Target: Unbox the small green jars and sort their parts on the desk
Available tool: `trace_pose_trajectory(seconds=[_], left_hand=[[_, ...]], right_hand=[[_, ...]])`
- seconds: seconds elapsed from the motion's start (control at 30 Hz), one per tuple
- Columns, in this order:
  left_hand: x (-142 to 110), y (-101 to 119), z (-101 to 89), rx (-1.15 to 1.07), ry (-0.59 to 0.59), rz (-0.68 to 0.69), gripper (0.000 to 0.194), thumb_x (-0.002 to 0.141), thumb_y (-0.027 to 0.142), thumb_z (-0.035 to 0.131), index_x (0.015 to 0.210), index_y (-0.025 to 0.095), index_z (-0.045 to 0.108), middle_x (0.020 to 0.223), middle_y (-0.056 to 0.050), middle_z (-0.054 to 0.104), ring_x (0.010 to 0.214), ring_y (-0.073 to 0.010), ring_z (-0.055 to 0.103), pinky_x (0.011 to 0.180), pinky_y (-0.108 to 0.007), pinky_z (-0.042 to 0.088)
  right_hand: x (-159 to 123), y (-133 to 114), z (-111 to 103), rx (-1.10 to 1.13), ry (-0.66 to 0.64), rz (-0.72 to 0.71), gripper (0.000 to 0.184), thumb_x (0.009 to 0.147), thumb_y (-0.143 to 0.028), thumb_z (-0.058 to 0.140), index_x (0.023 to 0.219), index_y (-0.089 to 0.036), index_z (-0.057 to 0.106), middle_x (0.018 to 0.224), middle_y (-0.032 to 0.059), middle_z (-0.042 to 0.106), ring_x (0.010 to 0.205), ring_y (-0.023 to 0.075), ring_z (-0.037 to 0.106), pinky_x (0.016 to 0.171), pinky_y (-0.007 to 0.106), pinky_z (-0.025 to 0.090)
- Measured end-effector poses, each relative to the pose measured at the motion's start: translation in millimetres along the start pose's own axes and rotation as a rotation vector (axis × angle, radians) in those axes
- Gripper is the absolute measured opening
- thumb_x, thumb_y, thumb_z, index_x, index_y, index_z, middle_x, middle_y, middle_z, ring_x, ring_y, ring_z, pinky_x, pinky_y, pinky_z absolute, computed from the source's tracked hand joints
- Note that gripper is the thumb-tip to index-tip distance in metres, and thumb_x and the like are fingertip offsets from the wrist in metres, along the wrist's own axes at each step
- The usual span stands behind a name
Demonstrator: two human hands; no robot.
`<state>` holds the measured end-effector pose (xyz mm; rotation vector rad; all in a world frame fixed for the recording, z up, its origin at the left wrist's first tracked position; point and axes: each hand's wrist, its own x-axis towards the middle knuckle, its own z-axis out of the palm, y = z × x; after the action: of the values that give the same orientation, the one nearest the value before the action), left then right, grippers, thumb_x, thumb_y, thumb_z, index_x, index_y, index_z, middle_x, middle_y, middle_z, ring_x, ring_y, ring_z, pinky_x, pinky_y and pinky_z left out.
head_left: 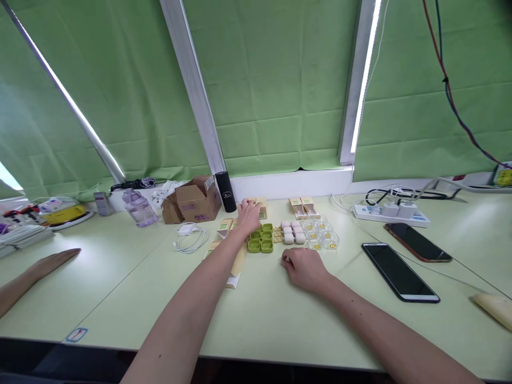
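Observation:
My left hand [248, 215] is stretched forward over the back of the green square cups [261, 245]. Its fingers bend down beside a small open cardboard box [262, 209], and their tips are hidden. My right hand [304, 268] rests on the table, its fingers curled in with no object visible in them. Just beyond it stand pale pink pieces [294, 238] in a group, with small yellow pieces [277, 234] to their left. To their right are clear cups [331, 242] with yellow centres. Folded cardboard packaging [240, 261] lies partly under my left forearm.
Another open cardboard pack [303, 208] sits at the back. Behind on the left are a brown carton [197, 202], a black bottle [226, 192] and a white cable [190, 234]. Two phones [400, 272] and a power strip [392, 215] lie right. Another person's hand [56, 263] rests far left.

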<state>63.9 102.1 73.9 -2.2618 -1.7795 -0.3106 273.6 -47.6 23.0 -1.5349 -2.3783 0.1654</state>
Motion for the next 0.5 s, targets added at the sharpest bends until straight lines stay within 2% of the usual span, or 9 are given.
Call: trace_pose_trajectory(seconds=[0.17, 0.27, 0.4, 0.5], left_hand=[[15.9, 1.4, 7.5, 0.051, -0.042, -0.041, 0.084, 0.076, 0.012, 0.065, 0.154, 0.018, 0.034, 0.149, -0.022, 0.046, 0.141, -0.0404, 0.03, 0.111, -0.054, 0.03], [28.5, 1.1, 12.4, 0.057, -0.09, -0.057, 0.088, 0.074, 0.013, 0.067, 0.154, 0.016, 0.031, 0.149, -0.024, 0.044, 0.143, -0.0427, 0.03, 0.112, -0.057, 0.03], [38.2, -1.8, 17.1, 0.043, -0.163, -0.043, 0.066, 0.073, 0.014, 0.069, 0.136, 0.018, 0.049, 0.144, -0.022, 0.05, 0.143, -0.0432, 0.032, 0.112, -0.059, 0.031], [39.1, -2.7, 19.1, 0.014, -0.171, -0.012, 0.053, 0.074, 0.013, 0.067, 0.126, 0.017, 0.053, 0.146, -0.022, 0.049, 0.145, -0.0403, 0.03, 0.114, -0.057, 0.028]], right_hand=[[0.9, 1.4, -0.6, 0.006, -0.015, 0.005, 0.022, 0.098, -0.026, 0.051, 0.102, -0.024, 0.072, 0.102, 0.0042, 0.079, 0.09, 0.0212, 0.071, 0.068, 0.03, 0.035], [1.1, 2.3, -1.2, 0.005, -0.013, -0.003, 0.022, 0.098, -0.026, 0.051, 0.102, -0.024, 0.073, 0.101, 0.0045, 0.079, 0.09, 0.0213, 0.071, 0.068, 0.03, 0.035], [1.8, 2.6, -2.4, 0.015, -0.023, -0.007, 0.022, 0.099, -0.025, 0.051, 0.103, -0.024, 0.073, 0.101, 0.0054, 0.079, 0.091, 0.0217, 0.071, 0.069, 0.029, 0.036], [2.0, 2.4, -3.4, 0.019, -0.036, 0.002, 0.023, 0.1, -0.026, 0.051, 0.104, -0.024, 0.074, 0.102, 0.0058, 0.079, 0.093, 0.0219, 0.071, 0.071, 0.029, 0.038]])
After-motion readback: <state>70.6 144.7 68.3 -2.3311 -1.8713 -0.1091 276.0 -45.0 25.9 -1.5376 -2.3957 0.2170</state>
